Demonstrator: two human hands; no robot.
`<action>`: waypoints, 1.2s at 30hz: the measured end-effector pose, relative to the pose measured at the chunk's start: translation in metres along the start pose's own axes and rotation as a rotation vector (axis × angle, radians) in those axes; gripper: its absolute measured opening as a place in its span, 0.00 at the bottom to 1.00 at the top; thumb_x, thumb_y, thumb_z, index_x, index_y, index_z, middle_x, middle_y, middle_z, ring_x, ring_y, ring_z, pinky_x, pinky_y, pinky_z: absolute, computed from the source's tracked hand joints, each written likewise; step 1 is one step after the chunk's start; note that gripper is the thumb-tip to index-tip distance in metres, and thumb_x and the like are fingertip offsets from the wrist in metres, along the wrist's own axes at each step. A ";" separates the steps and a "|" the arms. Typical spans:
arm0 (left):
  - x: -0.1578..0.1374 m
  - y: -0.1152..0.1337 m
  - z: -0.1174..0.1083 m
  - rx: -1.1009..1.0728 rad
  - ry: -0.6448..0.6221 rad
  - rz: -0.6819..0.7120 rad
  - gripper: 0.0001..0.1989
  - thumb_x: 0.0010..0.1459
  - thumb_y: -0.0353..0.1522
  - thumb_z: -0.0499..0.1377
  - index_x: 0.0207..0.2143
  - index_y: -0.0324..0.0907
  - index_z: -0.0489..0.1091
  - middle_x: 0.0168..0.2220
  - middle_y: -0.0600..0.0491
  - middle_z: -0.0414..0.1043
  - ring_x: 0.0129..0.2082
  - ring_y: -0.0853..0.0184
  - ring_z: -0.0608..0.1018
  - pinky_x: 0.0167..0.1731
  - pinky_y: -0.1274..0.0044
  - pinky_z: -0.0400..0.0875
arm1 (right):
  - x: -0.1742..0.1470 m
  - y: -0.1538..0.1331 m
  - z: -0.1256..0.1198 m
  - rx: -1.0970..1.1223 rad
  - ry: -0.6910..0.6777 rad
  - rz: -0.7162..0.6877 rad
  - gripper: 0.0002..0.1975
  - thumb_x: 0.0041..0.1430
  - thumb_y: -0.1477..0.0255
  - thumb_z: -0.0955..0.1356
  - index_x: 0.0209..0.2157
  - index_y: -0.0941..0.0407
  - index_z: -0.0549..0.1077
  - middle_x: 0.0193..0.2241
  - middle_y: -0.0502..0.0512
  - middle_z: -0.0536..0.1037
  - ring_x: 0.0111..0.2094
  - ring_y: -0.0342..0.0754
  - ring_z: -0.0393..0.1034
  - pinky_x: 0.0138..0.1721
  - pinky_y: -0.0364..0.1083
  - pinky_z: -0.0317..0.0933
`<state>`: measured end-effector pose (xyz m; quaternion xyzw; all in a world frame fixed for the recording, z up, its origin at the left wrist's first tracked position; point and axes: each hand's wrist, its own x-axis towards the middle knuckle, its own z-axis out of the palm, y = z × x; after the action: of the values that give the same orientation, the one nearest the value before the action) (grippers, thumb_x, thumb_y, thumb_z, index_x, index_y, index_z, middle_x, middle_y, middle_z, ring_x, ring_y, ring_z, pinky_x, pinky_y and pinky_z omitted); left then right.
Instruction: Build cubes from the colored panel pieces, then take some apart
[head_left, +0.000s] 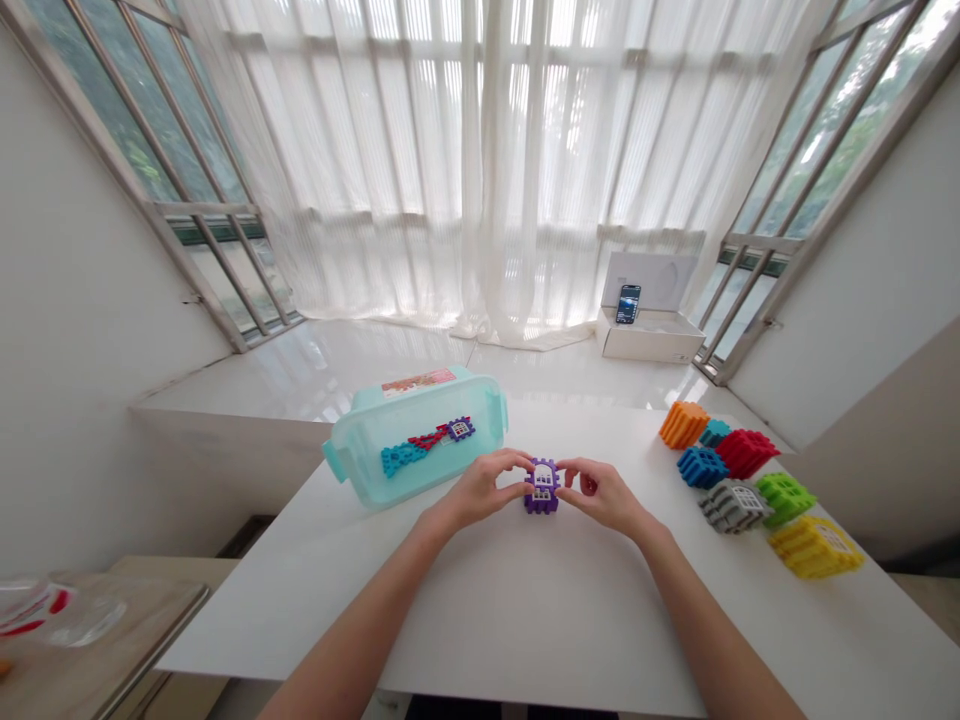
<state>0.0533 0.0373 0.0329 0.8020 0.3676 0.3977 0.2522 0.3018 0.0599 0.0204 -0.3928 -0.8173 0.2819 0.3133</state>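
Purple block (542, 487), long axis twelve-to-six, windows facing us; left hand (484, 487) pinches it at nine o'clock, right hand (606, 494) at three!

At the table's (510, 620) middle, a purple building-block stack (542, 506) is showing a white lattice window; the tabletop is gleaming plain white. Toward the far left corner, a storage bin (420, 411) is glowing translucent mint, its label (418, 382) showing pinkish red; within it, teal-blue blocks (401, 458), red blocks (427, 440) and a purple window block (461, 429) with white lattice are lining up. Along the right edge, stacks are showing orange (683, 426), teal (715, 432), blue (702, 467), red (747, 454), grey (729, 507), lime green (784, 498) and yellow (806, 548), the grey and yellow bearing white grids.
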 end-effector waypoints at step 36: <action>-0.006 0.004 0.000 0.274 -0.166 -0.012 0.09 0.54 0.30 0.61 0.39 0.44 0.73 0.37 0.53 0.77 0.38 0.63 0.77 0.40 0.75 0.69 | -0.003 -0.003 0.001 -0.100 -0.130 0.034 0.13 0.52 0.67 0.71 0.40 0.54 0.78 0.26 0.48 0.75 0.23 0.41 0.60 0.26 0.41 0.57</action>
<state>0.0520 0.0303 0.0329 0.8568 0.4010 0.2745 0.1723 0.3016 0.0554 0.0212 -0.4024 -0.8423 0.2710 0.2348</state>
